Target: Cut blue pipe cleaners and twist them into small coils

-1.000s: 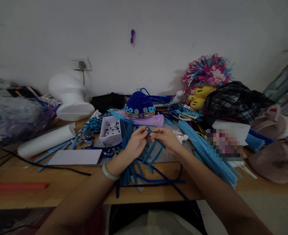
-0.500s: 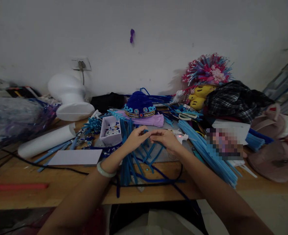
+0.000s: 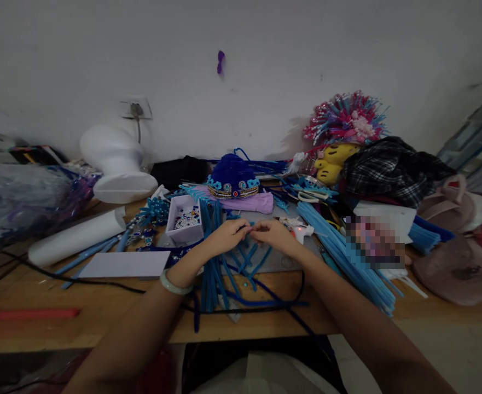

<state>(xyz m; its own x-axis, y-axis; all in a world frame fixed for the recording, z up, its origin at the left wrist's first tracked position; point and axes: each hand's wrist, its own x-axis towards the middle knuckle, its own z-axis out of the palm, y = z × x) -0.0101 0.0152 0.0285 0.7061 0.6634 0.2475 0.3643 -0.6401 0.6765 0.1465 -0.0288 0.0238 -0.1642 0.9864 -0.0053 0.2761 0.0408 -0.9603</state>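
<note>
My left hand (image 3: 224, 236) and my right hand (image 3: 274, 234) meet fingertip to fingertip above the wooden table (image 3: 113, 314). Both pinch a thin blue pipe cleaner (image 3: 250, 225) between them; most of it is hidden by the fingers. A pale bangle (image 3: 174, 284) sits on my left wrist. Under the hands lie loose blue pipe cleaners (image 3: 241, 268) on a grey mat (image 3: 284, 261). A small white box of beads (image 3: 185, 219) stands just left of my left hand.
A blue beaded hat (image 3: 233, 178) on lilac cloth sits behind the hands. A white foam head (image 3: 113, 161) and a white roll (image 3: 76, 235) lie to the left. A bundle of light-blue pipe cleaners (image 3: 343, 254), plaid cloth (image 3: 392, 167) and bags crowd the right.
Both hands have dropped lower and drawn together; the blue loop that stood up between the fingers a second ago is now covered by the fingertips.
</note>
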